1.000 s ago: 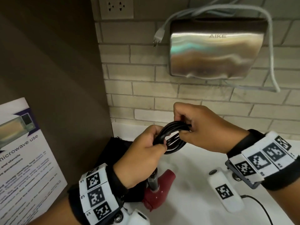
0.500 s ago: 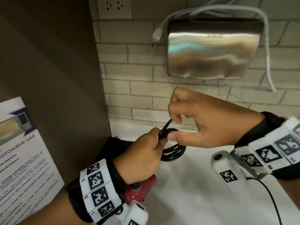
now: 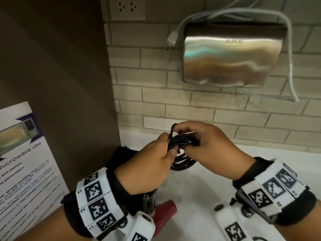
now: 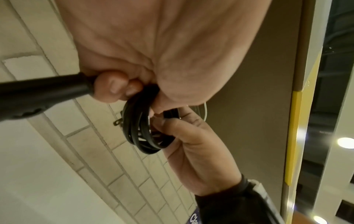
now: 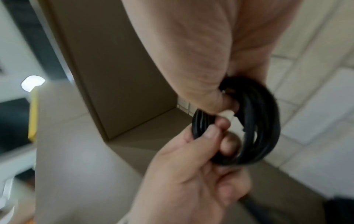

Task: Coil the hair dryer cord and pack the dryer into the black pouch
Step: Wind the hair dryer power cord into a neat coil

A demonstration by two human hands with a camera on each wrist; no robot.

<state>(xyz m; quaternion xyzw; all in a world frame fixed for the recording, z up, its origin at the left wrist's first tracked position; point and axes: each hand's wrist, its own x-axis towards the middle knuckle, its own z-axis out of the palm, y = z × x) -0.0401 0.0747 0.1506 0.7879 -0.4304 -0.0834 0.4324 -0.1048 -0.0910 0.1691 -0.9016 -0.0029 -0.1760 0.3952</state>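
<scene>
**Securing the coiled cord before packing**

Holding the coil steady is the function of both hands at this stage. The left hand [image 3: 149, 164] has its fingers curled around the near-left side of the cord coil [image 3: 180, 150], thumb pressed against the strands, so that the loops stay stacked and cannot spring apart. The same hand also carries the dryer's black handle [image 4: 44, 91] in the palm, which keeps the red hair dryer [image 3: 165, 213] hanging just below the wrist, above the white counter [image 3: 199, 185].

The right hand [image 3: 208, 148] pinches the far-right side of the coil between thumb and curled fingers. A short free end of cord [image 3: 172, 132] rises between the two hands; this grip probably serves to wrap or tuck that end around the bundle. The plug prongs [image 4: 117, 122] show beside the loops in the left wrist view.

The black pouch [image 3: 121, 157] lies on the counter at its left edge, against the brown panel [image 3: 69, 84], partly hidden behind the left hand. Its opening cannot be seen.

Judged status: coiling is nearly complete; packing has not begun. The coil needs firm, continuous pressure, since loose cord loops tend to unwind when released.
</scene>
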